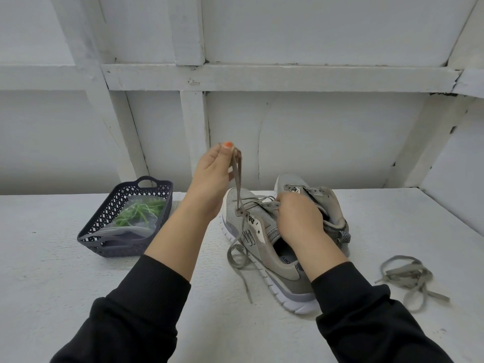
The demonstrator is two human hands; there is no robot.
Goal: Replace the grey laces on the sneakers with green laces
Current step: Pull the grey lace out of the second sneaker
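Two grey sneakers stand side by side on the white table. The near sneaker (275, 260) still carries a grey lace (237, 179) through its lower eyelets. My left hand (214, 176) pinches a loop of that lace and holds it up above the toe. My right hand (298, 218) grips the near sneaker around its tongue and upper eyelets. The far sneaker (324, 203) has bare eyelets. A loose grey lace (408, 277) lies on the table at the right. Green laces (138, 212) sit in a clear bag inside the dark basket (104, 248).
The dark plastic basket stands at the left of the table. A white panelled wall (262, 77) with wooden battens rises right behind the table. The lace's free ends trail on the table in front of the near sneaker.
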